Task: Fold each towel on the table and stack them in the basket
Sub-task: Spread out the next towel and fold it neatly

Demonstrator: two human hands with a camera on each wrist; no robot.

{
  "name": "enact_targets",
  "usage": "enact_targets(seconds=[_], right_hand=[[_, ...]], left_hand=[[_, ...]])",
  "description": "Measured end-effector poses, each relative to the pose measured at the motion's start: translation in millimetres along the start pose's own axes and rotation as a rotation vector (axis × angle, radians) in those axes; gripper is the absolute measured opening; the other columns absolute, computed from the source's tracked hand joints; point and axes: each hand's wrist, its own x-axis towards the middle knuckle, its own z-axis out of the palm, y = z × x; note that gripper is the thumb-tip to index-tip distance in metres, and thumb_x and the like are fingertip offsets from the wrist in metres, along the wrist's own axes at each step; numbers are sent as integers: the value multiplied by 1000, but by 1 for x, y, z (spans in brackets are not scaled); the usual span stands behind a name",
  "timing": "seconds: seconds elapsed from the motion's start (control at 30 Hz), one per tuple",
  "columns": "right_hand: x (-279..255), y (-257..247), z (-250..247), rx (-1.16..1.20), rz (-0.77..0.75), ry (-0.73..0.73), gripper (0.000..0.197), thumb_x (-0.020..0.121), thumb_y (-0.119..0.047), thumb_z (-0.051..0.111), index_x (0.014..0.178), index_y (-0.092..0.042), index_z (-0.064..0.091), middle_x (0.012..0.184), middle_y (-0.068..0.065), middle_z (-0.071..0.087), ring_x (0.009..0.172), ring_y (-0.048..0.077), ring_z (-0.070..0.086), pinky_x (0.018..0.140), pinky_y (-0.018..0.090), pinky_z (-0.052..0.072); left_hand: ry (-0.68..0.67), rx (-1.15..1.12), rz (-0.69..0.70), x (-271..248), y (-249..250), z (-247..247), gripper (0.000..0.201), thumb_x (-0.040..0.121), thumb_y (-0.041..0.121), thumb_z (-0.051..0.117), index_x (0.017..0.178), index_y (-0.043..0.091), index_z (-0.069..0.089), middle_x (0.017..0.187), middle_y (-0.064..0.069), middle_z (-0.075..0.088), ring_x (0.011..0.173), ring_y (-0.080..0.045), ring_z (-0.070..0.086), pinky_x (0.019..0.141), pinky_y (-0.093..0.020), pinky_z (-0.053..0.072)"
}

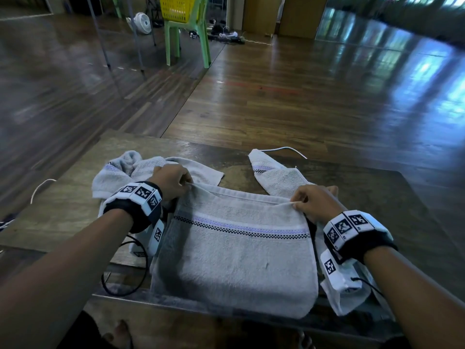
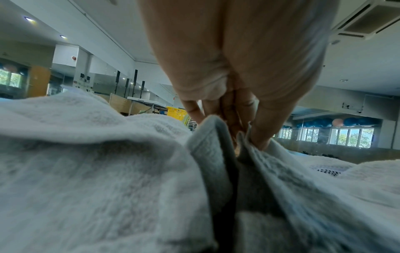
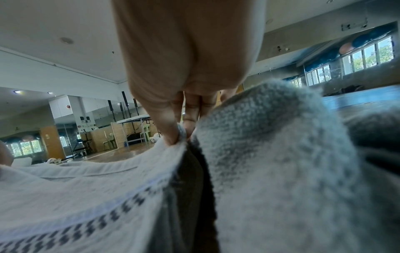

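Observation:
A grey towel (image 1: pixel 234 258) with a lilac and black checked band lies doubled over the table's near edge. My left hand (image 1: pixel 173 181) pinches its far left corner, thumb against fingers, as the left wrist view shows at the towel (image 2: pixel 216 147) edge under that hand (image 2: pixel 238 106). My right hand (image 1: pixel 312 201) pinches the far right corner; in the right wrist view the thumb and fingers of this hand (image 3: pixel 179 119) clamp the towel (image 3: pixel 108 188) hem. A crumpled towel (image 1: pixel 125 170) lies behind my left hand. Another towel (image 1: pixel 274 177) lies behind my right. The yellow basket (image 1: pixel 177 7) sits on a green chair far off.
The wooden table (image 1: pixel 63 210) carries a white cable (image 1: pixel 40 187) at left and a black cable (image 1: pixel 128 278) near its front edge. A green chair (image 1: pixel 188 39) and a white fan (image 1: pixel 142 22) stand on the floor beyond. A bare foot (image 1: pixel 120 333) shows under the table edge.

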Motion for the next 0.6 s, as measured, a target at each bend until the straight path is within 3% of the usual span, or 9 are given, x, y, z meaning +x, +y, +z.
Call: enact_targets(seconds=[0.07, 0.17, 0.23, 0.3, 0.37, 0.47, 0.57, 0.6], right_hand=[[4, 6, 1, 49, 9, -6, 22, 80, -18, 63, 73, -36, 54, 78, -15, 59, 90, 11, 55, 99, 43, 35], [4, 9, -3, 21, -2, -35, 18, 83, -22, 62, 82, -38, 55, 78, -17, 58, 90, 12, 56, 100, 46, 36], [1, 11, -9, -26, -27, -50, 18, 86, -27, 61, 73, -39, 58, 75, -20, 59, 89, 10, 56, 100, 46, 34], [-5, 10, -15, -21, -47, -41, 22, 87, -31, 61, 67, -41, 57, 75, -19, 62, 89, 10, 55, 99, 46, 34], [-16, 6, -24, -25, -60, -8, 17, 88, -32, 60, 72, -39, 60, 80, -15, 66, 90, 7, 54, 97, 41, 28], [-34, 1, -36, -45, -95, 59, 10, 88, -32, 60, 80, -35, 64, 82, -10, 69, 86, 4, 56, 88, 35, 22], [-58, -3, -49, -51, -114, 110, 11, 88, -32, 59, 87, -32, 70, 80, -16, 65, 89, 5, 59, 93, 39, 25], [-66, -5, -54, -51, -112, 116, 12, 89, -33, 58, 89, -31, 70, 80, -18, 63, 91, 4, 58, 94, 39, 25]], left_hand=[[27, -28, 39, -3, -2, -4, 11, 84, 21, 63, 93, 20, 69, 98, 2, 65, 91, -16, 59, 80, -27, 43], [75, -2, 48, -9, -4, -9, 9, 83, 22, 65, 91, 20, 69, 89, 7, 63, 82, -10, 56, 71, -18, 36], [149, 45, 43, -16, -7, -13, 5, 81, 30, 66, 85, 30, 63, 82, 13, 59, 79, -8, 55, 69, -21, 39], [160, 3, 50, -22, -8, -15, 10, 81, 28, 66, 88, 26, 59, 82, 10, 58, 80, -12, 55, 71, -23, 40], [119, -47, 87, -29, -5, -19, 12, 82, 18, 64, 94, 17, 62, 88, 4, 63, 84, -16, 57, 75, -26, 43], [160, 26, 165, -45, -1, -27, 9, 82, 16, 63, 90, 21, 66, 90, 3, 64, 87, -19, 58, 78, -33, 49], [231, 23, 151, -72, 9, -41, 9, 89, 17, 58, 97, 21, 61, 95, 10, 56, 81, -10, 50, 64, -8, 37], [255, 34, 142, -81, 12, -46, 10, 91, 18, 56, 100, 20, 60, 95, 11, 54, 80, -9, 48, 61, -7, 34]])
